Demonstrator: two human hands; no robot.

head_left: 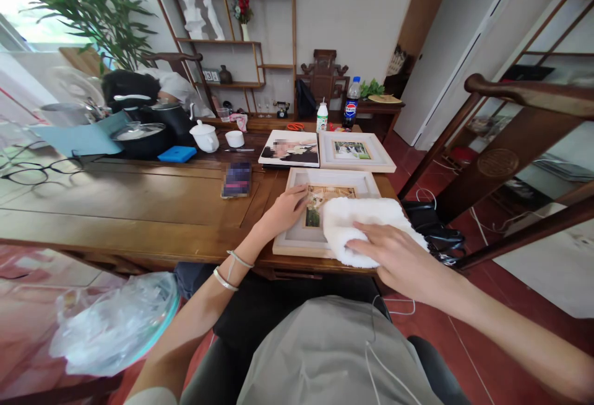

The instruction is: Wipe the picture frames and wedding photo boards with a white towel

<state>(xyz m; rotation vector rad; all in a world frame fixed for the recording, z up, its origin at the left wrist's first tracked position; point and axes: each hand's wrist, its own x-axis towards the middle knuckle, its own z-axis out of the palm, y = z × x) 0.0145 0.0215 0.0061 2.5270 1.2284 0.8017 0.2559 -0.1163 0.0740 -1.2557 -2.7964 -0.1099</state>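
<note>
At the near edge of a brown wooden bench [139,201], a person's right hand [392,251], fingers partly bent, holds a thick, fluffy white cloth [374,216] against the right side of a pale, rectangular wooden picture frame [297,247]. The left hand [283,212] lies over the frame's left side, its fingers extended and gripping nothing, probably to steady it. The frame lies flat, picture upward, likely so the cloth can reach its face. Just beyond, a second pale wooden frame [384,159] and a white-edged photo panel [284,151] lie side by side, seemingly out of the hands' way.
</note>
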